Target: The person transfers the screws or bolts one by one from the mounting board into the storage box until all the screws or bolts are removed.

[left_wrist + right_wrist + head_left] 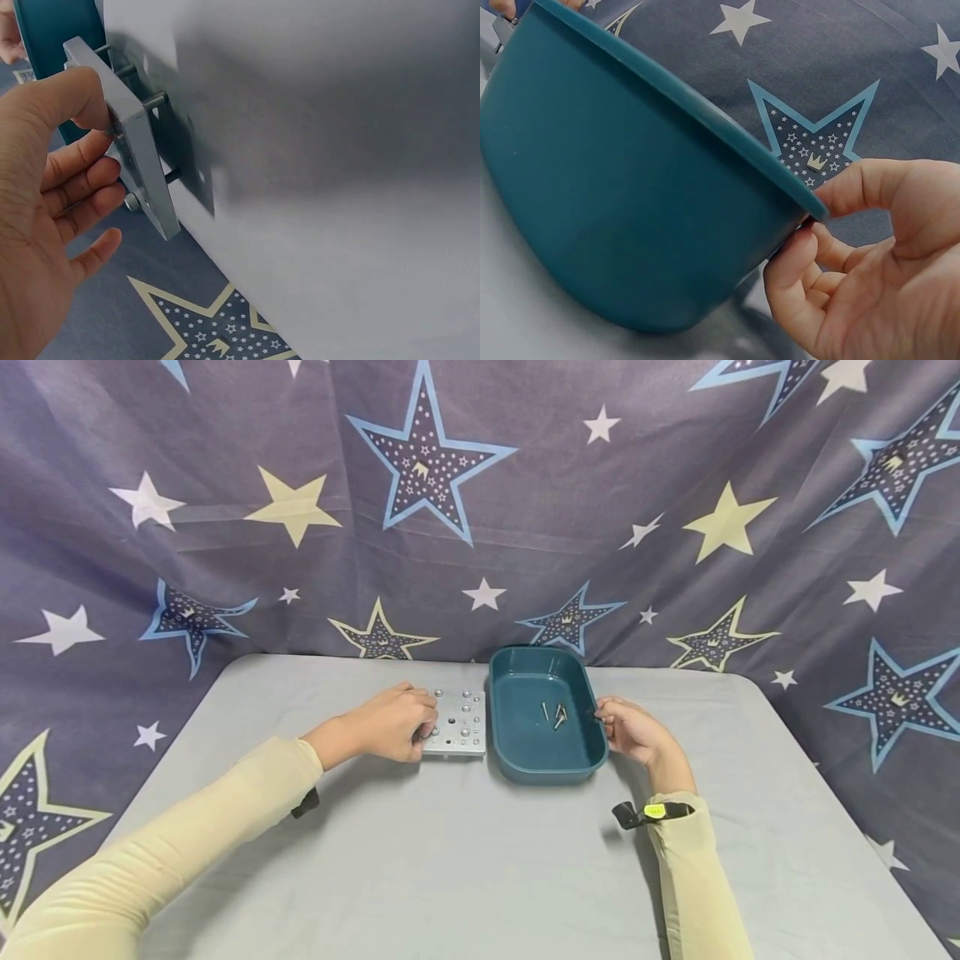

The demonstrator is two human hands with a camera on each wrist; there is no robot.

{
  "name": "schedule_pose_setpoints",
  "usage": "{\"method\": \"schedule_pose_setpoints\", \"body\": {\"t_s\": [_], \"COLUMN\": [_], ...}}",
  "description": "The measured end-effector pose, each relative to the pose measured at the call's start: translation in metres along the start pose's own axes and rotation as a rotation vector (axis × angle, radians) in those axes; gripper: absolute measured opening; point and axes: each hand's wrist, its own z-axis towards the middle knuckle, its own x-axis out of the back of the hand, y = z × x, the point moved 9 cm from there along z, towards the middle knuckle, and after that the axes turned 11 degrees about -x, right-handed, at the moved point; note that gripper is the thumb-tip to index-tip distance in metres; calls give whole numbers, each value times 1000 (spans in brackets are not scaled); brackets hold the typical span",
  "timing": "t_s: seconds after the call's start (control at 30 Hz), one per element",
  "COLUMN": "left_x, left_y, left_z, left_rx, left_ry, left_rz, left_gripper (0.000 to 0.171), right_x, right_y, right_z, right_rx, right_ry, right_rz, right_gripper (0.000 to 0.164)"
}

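In the head view my left hand (pixel 397 722) is at the left end of a silver metal plate (pixel 459 747) set with several bolts. The left wrist view shows bolt shanks (pixel 156 100) sticking out beneath the plate. There the left thumb and forefinger meet against its upper face and seem to pinch a bolt, mostly hidden by the fingertips; the other fingers are loosely bent. On the right, my right hand (pixel 630 731) pinches the rim of a teal plastic tray (pixel 525 752) between thumb and fingers. Several loose screws (pixel 560 717) lie in the tray.
Plate and tray stand side by side towards the back of a grey-covered table (pixel 480 868). Behind the table's far edge hangs a dark curtain (pixel 540 560) with stars. A black strap (pixel 637 814) is around the right wrist.
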Motion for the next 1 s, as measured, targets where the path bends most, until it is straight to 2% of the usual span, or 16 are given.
{"method": "schedule_pose_setpoints", "body": {"t_s": [0.47,1.0], "left_x": [-4,-9], "left_y": [-4,-7], "left_z": [0,3], "left_rx": [34,37], "left_ry": [3,-9], "left_rz": [-14,9], "left_gripper": [16,19], "right_x": [1,1], "right_y": [1,1], "right_z": [2,3], "right_rx": [4,4], "right_ry": [-7,-15], "right_rz": [-7,-7], "right_gripper": [29,30]}}
